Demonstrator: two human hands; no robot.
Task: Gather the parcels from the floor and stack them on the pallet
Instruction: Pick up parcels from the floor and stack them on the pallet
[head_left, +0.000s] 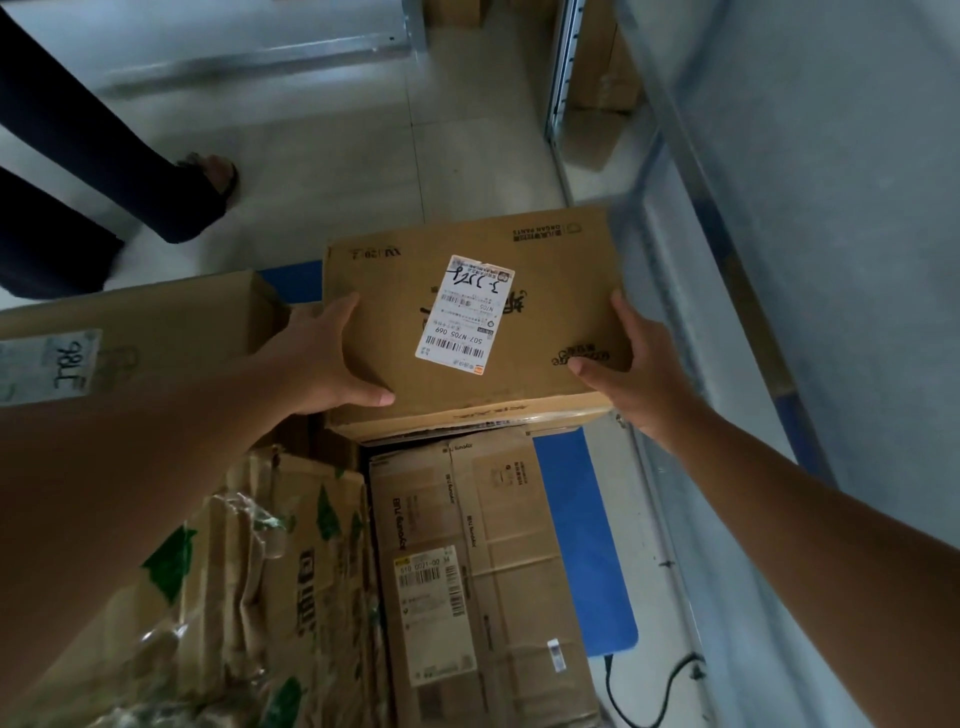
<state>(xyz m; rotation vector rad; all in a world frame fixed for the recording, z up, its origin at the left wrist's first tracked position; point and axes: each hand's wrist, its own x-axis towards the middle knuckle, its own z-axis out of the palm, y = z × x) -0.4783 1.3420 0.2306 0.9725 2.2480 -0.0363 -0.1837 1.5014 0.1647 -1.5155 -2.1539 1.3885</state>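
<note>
Currently placing step: blue pallet (582, 545) low in view, mostly covered, bare strip showing at right. Four cartons counted on or by it: long box (130, 332) at left with handwritten label, crumpled green-printed box (270, 571) bottom left, flat taped box (483, 561) in the middle, and held parcel (467, 317) above the far end of that one. Held parcel appears still off the stack or just touching its near edge; cannot tell which. Left hand (332, 358) clamped on parcel's left side, thumb on top. Right hand (628, 364) clamped on right side, thumb on top near the corner. One white shipping label (464, 314) on the parcel top. To do well: keep level, square edges with the box below, lower flat, slide fingers out last to avoid a pinch; likely light enough, both grips steady. Two hands, one bystander leg (104, 171) top left, one black cable (649, 686) bottom right.
</note>
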